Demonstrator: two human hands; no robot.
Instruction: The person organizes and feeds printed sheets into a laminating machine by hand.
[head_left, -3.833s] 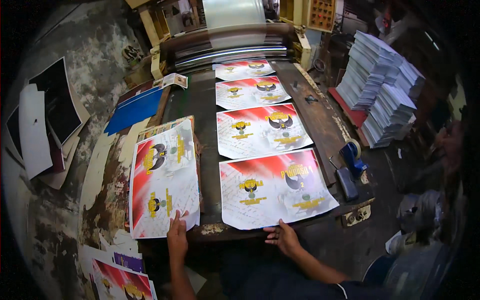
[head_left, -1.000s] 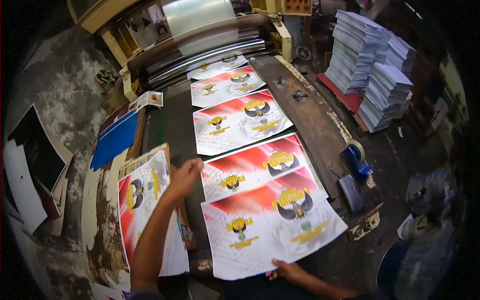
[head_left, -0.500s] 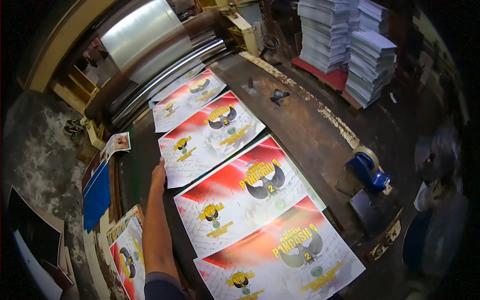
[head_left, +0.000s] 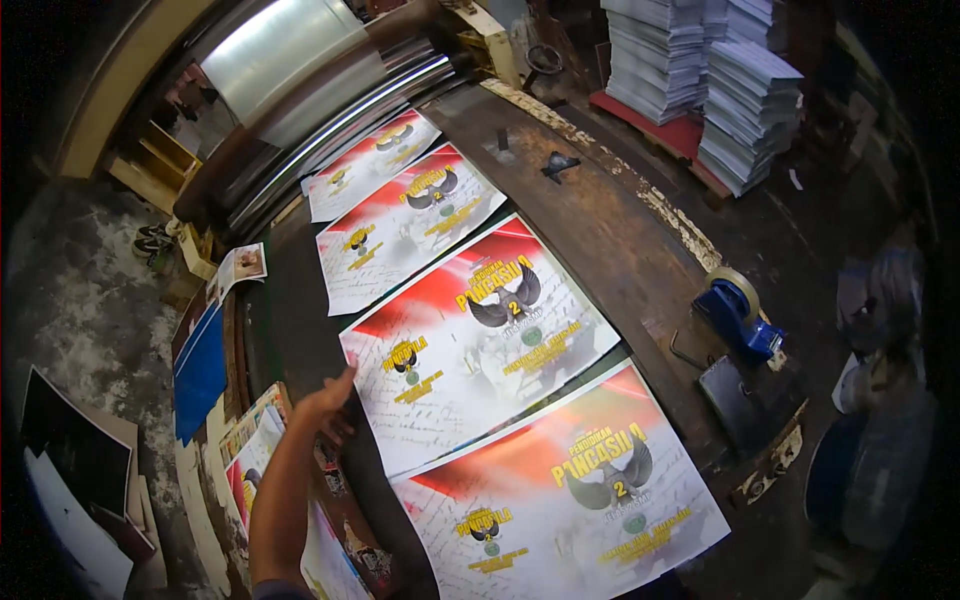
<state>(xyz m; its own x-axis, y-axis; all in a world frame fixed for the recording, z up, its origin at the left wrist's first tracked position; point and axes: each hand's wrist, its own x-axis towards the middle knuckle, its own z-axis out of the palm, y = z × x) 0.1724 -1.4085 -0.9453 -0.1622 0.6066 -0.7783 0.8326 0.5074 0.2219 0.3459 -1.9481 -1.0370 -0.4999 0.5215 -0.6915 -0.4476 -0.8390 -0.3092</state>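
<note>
My left hand [head_left: 328,405] is beside the left edge of a printed cover sheet [head_left: 480,350], its fingers apart and at most touching that edge. Red and white with a dark winged emblem and yellow lettering, the sheet lies on the dark table. A matching sheet [head_left: 590,500] is nearest to me, at the lower edge, with a narrow dark gap between the two along part of their edges. Two more such sheets, a middle one [head_left: 400,230] and a far one [head_left: 365,165], lead toward a shiny metal roller [head_left: 340,135]. My right hand is out of view.
A wide silvery roll [head_left: 290,50] sits above the roller. On the table's right are a blue tape dispenser [head_left: 740,325] and a small black object [head_left: 560,165]. Tall paper stacks [head_left: 745,115] stand at far right. Printed sheets [head_left: 250,465] and a blue panel [head_left: 202,370] lie left.
The farther sheets have shifted toward the roller, and a gap has appeared behind the nearest sheet. My left hand has come back from the second-farthest sheet to the one before it.
</note>
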